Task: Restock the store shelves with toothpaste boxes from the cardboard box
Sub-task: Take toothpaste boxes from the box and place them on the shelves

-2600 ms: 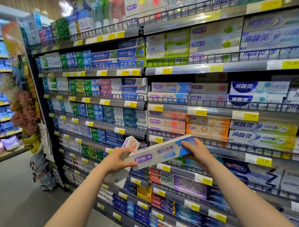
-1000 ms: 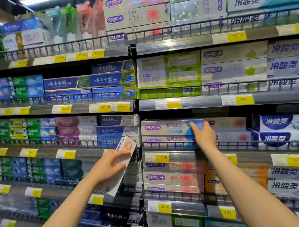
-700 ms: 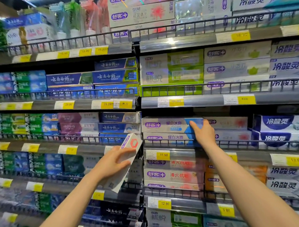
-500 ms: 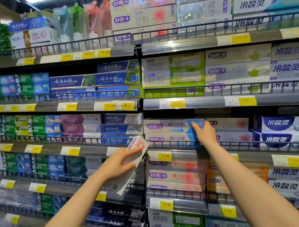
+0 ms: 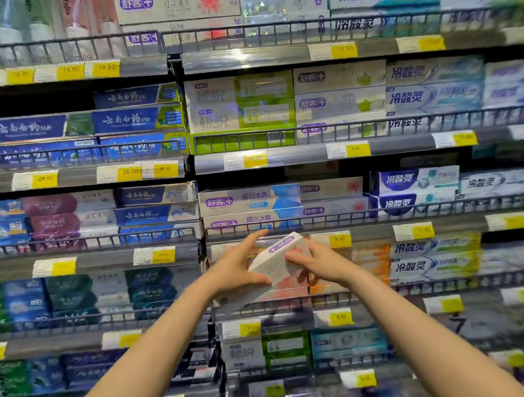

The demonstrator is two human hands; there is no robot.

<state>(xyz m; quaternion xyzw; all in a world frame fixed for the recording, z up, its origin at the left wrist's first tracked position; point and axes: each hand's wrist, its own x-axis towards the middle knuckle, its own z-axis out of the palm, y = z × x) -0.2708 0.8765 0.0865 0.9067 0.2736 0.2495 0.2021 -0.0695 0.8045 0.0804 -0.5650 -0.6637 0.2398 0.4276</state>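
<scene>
Both hands grasp one white toothpaste box (image 5: 275,263) in front of the shelves: the left hand (image 5: 238,270) wraps its near lower side, the right hand (image 5: 320,264) pinches its far end. The box tilts, purple logo upward, just below the wire rail (image 5: 256,225) fronting two blue-and-white boxes (image 5: 250,200)
</scene>
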